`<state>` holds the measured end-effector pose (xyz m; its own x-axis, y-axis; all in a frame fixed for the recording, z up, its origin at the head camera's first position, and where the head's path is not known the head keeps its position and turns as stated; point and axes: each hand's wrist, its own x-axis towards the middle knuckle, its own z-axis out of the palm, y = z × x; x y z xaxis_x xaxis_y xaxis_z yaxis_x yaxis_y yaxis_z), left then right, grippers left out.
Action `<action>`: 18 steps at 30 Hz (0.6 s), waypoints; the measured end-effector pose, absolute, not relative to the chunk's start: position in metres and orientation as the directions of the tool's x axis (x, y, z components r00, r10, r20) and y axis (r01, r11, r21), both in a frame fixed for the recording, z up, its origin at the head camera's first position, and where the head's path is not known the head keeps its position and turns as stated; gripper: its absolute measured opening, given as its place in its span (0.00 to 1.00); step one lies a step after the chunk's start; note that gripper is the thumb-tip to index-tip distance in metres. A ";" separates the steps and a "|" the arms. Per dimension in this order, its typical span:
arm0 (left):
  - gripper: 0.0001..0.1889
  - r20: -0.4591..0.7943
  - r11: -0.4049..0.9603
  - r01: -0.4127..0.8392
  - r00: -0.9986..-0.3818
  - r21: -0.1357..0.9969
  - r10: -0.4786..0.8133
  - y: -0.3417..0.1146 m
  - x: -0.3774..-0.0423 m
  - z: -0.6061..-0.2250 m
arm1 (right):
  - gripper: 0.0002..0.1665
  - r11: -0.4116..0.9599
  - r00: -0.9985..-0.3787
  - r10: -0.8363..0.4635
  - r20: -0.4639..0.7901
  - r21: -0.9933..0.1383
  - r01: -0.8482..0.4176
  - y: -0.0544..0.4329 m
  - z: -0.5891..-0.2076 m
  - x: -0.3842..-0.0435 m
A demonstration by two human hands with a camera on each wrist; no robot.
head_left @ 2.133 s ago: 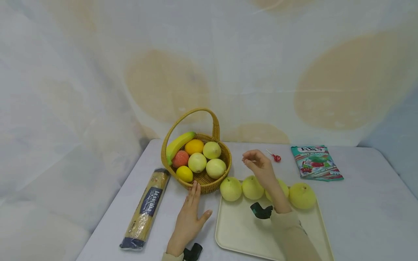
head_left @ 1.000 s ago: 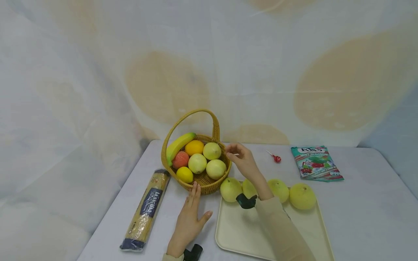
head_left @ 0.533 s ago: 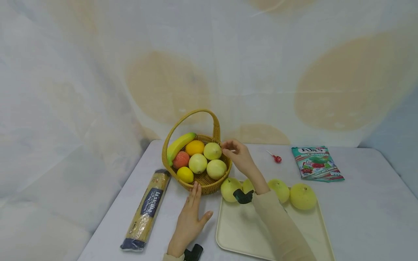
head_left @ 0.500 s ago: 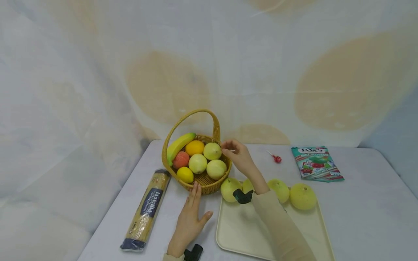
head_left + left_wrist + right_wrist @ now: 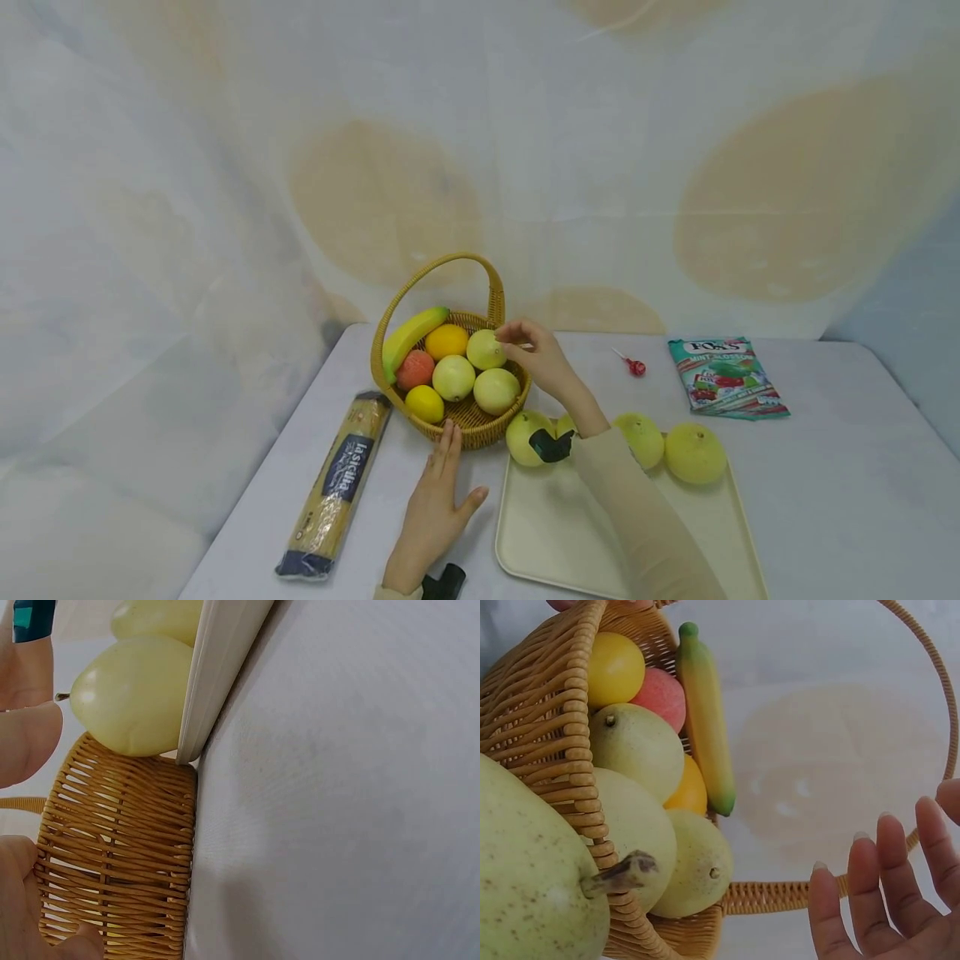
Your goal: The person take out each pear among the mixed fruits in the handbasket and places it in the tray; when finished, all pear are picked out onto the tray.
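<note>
A wicker basket (image 5: 480, 435) with a tall handle holds a banana (image 5: 416, 332), an orange (image 5: 447, 342), a red fruit (image 5: 415, 370), a lemon (image 5: 424, 404) and several pale green pears (image 5: 453, 378). My left hand (image 5: 431, 504) lies with its fingers extended, fingertips at the front of the basket; in the left wrist view its fingers touch the woven wall (image 5: 120, 855). Over the basket's right side, my right hand (image 5: 543, 358) overlaps the rearmost pear (image 5: 483, 348). The right wrist view shows its fingers (image 5: 866, 892) loosely bent beside the handle, holding nothing.
A cream tray (image 5: 555, 533) in front on the right bears several larger pears (image 5: 695, 452) along its far edge. Packaged spaghetti (image 5: 333, 487) lies left of the basket. A red lollipop (image 5: 636, 367) and a green candy bag (image 5: 727, 377) lie at the back right.
My right hand has moved left from beside the lollipop, past the basket's right rim to over the rearmost pear. The left hand and the fruit have stayed in place.
</note>
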<state>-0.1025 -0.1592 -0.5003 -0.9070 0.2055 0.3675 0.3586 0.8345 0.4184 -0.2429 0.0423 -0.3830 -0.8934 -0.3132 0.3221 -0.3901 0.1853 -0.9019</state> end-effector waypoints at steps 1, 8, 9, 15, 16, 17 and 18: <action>0.47 0.363 0.831 0.357 -0.909 0.426 0.204 -0.159 -0.102 -0.500 | 0.14 0.191 -0.894 -0.316 0.317 -0.902 -0.388 0.041 -0.384 -0.244; 0.47 0.317 0.822 0.331 -0.928 0.464 0.194 -0.160 -0.102 -0.498 | 0.14 0.211 -0.900 -0.354 0.255 -0.915 -0.343 0.038 -0.387 -0.248; 0.47 0.314 0.825 0.329 -0.929 0.460 0.195 -0.160 -0.102 -0.498 | 0.14 0.217 -0.899 -0.364 0.246 -0.916 -0.338 0.038 -0.388 -0.248; 0.47 0.316 0.832 0.329 -0.928 0.447 0.196 -0.160 -0.102 -0.498 | 0.17 0.303 -0.885 -0.414 0.214 -0.884 -0.356 0.037 -0.393 -0.252; 0.47 0.316 0.831 0.327 -0.929 0.450 0.195 -0.160 -0.102 -0.498 | 0.18 0.317 -0.883 -0.420 0.212 -0.877 -0.361 0.036 -0.394 -0.252; 0.47 0.317 0.832 0.328 -0.928 0.447 0.196 -0.160 -0.102 -0.498 | 0.18 0.326 -0.881 -0.425 0.207 -0.873 -0.363 0.036 -0.395 -0.253; 0.47 0.320 0.832 0.330 -0.927 0.446 0.196 -0.160 -0.102 -0.498 | 0.18 0.331 -0.880 -0.431 0.201 -0.872 -0.361 0.035 -0.396 -0.253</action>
<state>-0.1020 -0.1597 -0.4982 -0.9269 0.1963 0.3197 0.3301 0.8318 0.4462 -0.2532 0.0352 -0.3956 -0.8799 -0.4305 0.2011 -0.3613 0.3311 -0.8717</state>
